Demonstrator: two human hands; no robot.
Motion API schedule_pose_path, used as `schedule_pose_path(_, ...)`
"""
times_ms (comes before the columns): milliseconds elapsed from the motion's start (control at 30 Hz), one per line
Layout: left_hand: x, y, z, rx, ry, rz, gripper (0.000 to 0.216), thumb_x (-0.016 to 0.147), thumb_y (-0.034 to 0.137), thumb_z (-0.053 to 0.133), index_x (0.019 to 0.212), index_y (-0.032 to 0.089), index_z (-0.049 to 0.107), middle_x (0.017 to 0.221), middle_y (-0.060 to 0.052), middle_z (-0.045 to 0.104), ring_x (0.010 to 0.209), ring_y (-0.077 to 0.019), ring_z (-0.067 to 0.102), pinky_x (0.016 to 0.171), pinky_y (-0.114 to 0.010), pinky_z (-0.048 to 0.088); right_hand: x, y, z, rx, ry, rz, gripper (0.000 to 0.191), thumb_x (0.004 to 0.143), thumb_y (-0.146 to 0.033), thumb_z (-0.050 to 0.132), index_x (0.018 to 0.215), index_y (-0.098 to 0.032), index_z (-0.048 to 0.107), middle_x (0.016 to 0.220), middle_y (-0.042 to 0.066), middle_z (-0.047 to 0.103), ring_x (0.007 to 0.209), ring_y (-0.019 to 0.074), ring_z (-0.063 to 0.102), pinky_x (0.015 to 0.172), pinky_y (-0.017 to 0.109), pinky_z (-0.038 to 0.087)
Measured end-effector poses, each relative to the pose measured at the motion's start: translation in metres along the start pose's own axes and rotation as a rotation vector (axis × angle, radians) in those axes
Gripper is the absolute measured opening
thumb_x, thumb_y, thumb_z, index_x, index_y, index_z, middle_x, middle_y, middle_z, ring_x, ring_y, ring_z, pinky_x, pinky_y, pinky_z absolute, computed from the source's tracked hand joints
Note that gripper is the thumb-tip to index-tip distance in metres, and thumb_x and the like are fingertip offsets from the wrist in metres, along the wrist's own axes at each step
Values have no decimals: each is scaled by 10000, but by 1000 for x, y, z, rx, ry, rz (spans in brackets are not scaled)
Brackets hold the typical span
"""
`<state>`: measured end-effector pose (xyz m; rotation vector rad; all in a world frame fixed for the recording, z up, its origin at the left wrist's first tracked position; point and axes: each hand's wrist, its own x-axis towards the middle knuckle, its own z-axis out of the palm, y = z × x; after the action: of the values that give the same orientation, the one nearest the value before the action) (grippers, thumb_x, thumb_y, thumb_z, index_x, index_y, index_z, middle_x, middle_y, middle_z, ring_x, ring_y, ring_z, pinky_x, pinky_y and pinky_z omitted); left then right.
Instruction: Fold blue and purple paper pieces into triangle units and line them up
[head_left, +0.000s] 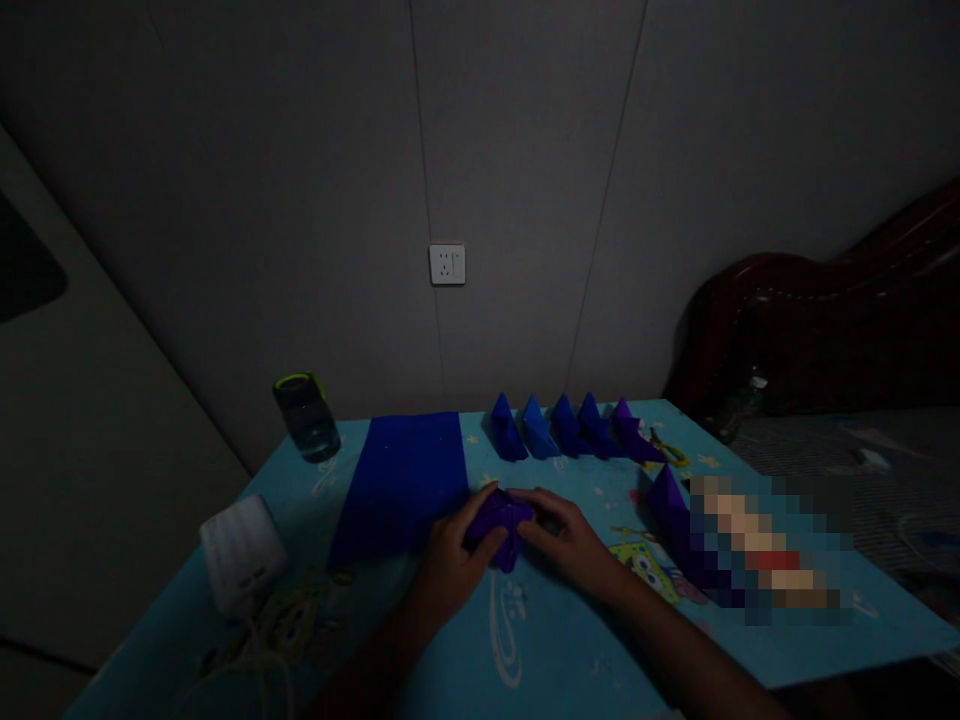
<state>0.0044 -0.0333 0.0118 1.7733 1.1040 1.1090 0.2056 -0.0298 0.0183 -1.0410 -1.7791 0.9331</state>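
A piece of purple folded origami paper (510, 520) is between my two hands, just above or on the table in front of me. My left hand (457, 550) grips its left side, thumb on the near face and fingers behind. On the opposite side, my right hand (568, 540) pinches it with the thumb in front and the index finger along the top. A crease runs down the paper's middle, and its lower tip points toward me. Beyond, several blue and purple paper boats (564, 428) stand in a row. A larger purple paper boat (679, 525) lies to the right.
Flat blue paper sheets (409, 485) lie left of my hands. A water bottle (307, 418) stands at the back left, near a white power strip (241, 552) with a cable. Yellow-handled scissors (671, 452) are by the boats. A blurred-out item (772, 545) covers the right side of the table (555, 655).
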Motion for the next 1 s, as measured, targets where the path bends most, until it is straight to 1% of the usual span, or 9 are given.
schedule_pose_path(100, 0, 3, -2, 108, -6, -17, 389, 880, 392, 560, 1225, 232, 642, 1105, -54, 739, 973, -213, 694, 867, -289, 510, 0, -1, 0, -96, 10, -15, 358, 868, -464, 623, 1092, -193, 692, 899, 46, 677, 772, 182, 568, 717, 296, 440)
schedule_pose_path(200, 0, 0, -1, 211, -8, -17, 316, 898, 422, 524, 992, 201, 729, 841, -35, 764, 725, -183, 692, 689, -254, 490, 0, -1, 0, -155, 12, -5, 323, 884, -463, 593, 946, -166, 705, 767, 20, 649, 687, 158, 547, 645, 266, 412)
schedule_pose_path(300, 1, -5, 0, 312, -24, 18, 381, 905, 438, 507, 712, 170, 697, 616, -17, 683, 560, -147, 608, 567, -242, 408, 1, -3, 0, -198, 9, -10, 362, 899, -471, 555, 790, -149, 679, 643, -8, 575, 609, 133, 499, 580, 246, 365)
schedule_pose_path(367, 1, -6, 1, 329, -25, 65, 413, 905, 430, 507, 625, 160, 647, 588, -15, 641, 557, -136, 578, 568, -240, 389, 0, -4, -1, -203, -2, -22, 397, 902, -481, 542, 710, -148, 640, 593, -27, 511, 573, 117, 460, 555, 238, 336)
schedule_pose_path(500, -1, -3, 1, 234, -62, 60, 359, 877, 421, 539, 678, 148, 658, 614, -10, 626, 579, -132, 566, 587, -237, 410, -3, -7, -2, -152, -49, -32, 432, 911, -487, 532, 643, -152, 579, 562, -52, 422, 535, 94, 395, 527, 227, 305)
schedule_pose_path(667, 0, 1, 3, 37, -134, -166, 349, 789, 477, 616, 796, 133, 678, 611, -11, 645, 532, -151, 594, 487, -227, 435, -3, -9, 0, -119, -68, -25, 436, 907, -501, 530, 665, -145, 593, 562, -52, 439, 535, 90, 406, 521, 215, 316)
schedule_pose_path(767, 1, 2, 4, -26, -168, -278, 353, 781, 482, 610, 764, 135, 668, 552, -14, 643, 468, -158, 603, 442, -228, 438, -3, -6, 0, -134, -85, -21, 422, 915, -495, 516, 695, -146, 605, 574, -51, 456, 539, 89, 411, 518, 208, 326)
schedule_pose_path(900, -2, 5, 4, -52, -258, -297, 310, 781, 453, 621, 739, 150, 668, 508, 2, 633, 423, -144, 593, 427, -216, 437, -4, -2, -1, -262, -125, -152, 392, 928, -446, 510, 650, -172, 550, 579, -54, 412, 535, 90, 400, 530, 223, 321)
schedule_pose_path(1000, -4, 9, 5, -85, -294, -299, 306, 788, 455, 620, 724, 161, 675, 451, 20, 603, 385, -131, 568, 407, -206, 422, -4, -2, -2, -301, -127, -239, 346, 917, -437, 534, 681, -185, 549, 657, -25, 464, 614, 119, 465, 598, 247, 376)
